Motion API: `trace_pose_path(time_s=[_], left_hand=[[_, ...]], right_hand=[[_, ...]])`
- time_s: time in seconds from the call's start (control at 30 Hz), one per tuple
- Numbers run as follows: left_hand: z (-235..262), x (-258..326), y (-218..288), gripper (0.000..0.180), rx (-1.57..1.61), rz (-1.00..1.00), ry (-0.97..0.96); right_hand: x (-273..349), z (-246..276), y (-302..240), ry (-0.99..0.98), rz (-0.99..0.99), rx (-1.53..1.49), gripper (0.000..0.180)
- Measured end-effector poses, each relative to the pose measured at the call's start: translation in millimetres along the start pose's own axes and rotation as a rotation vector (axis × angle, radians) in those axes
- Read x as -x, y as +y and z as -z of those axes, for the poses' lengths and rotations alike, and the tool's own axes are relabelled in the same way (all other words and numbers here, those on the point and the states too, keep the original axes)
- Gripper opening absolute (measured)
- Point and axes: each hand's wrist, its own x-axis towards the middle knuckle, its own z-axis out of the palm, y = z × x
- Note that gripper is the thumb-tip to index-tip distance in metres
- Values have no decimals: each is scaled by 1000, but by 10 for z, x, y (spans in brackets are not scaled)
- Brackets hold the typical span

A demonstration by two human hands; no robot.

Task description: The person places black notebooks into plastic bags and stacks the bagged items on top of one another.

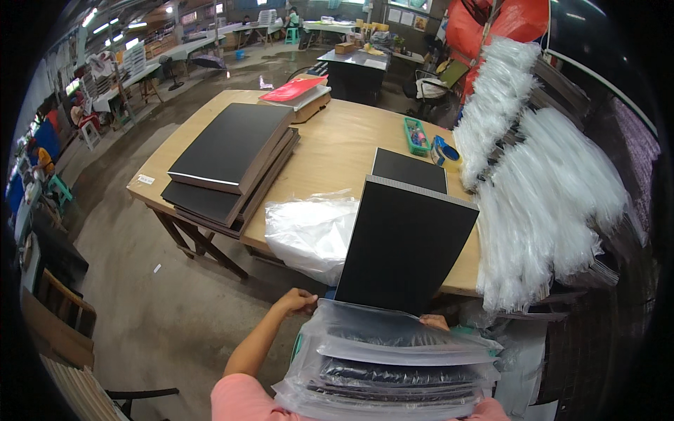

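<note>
A flat black board (pixel 407 242) stands tilted up in front of me. Its lower end disappears at the upper edge of a clear plastic bag (pixel 386 344); I cannot tell how deep it goes. My left hand (pixel 298 300) pinches the bag's left corner beside the board. At the bag's right side, the fingers of my right hand (pixel 434 321) curl over its edge, the rest hidden by plastic. Closer to my body lie several bagged dark boards (pixel 393 388) in a stack. Behind the upright board, another black board (pixel 411 170) rests on the wooden table (pixel 344 133).
Stacked black boards (pixel 232 147) sit on the table's left, near a red folder (pixel 295 88). Crumpled clear plastic (pixel 312 235) overhangs its front edge. A green basket (pixel 416 137) and blue tape roll (pixel 444 151) lie right. Clear plastic bags (pixel 554 203) are heaped beyond.
</note>
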Motion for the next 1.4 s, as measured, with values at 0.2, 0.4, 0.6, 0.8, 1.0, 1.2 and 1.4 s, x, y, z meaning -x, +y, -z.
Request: trace_pose_path(time_s=[0.2,0.4,0.6,0.8,1.0,1.2,1.4], left_hand=[[275,683,1243,15,-314,-832,1012],[856,263,1645,10,-933,-701,1216],[488,532,2228,9,-312,-1037,1018],[559,391,2339,9,-207,-1118,840],[577,246,2286,32,-178,-973,947],[801,449,2301,62,-596,-1038,1054],[825,323,2638,54,246,-899,382]], right_hand=[[-131,239,317,57,14,170,26],[218,-396,-1057,98,169,974,22],[646,-1429,-2718,-262,613,1330,24],[-86,-3092,-3415,-516,952,1224,32],[-1398,-3775,-3289,-391,928,1455,18],[-1673,-3722,-3374,-257,927,1358,10],[-1615,-3915,-3353,-147,899,1457,8]])
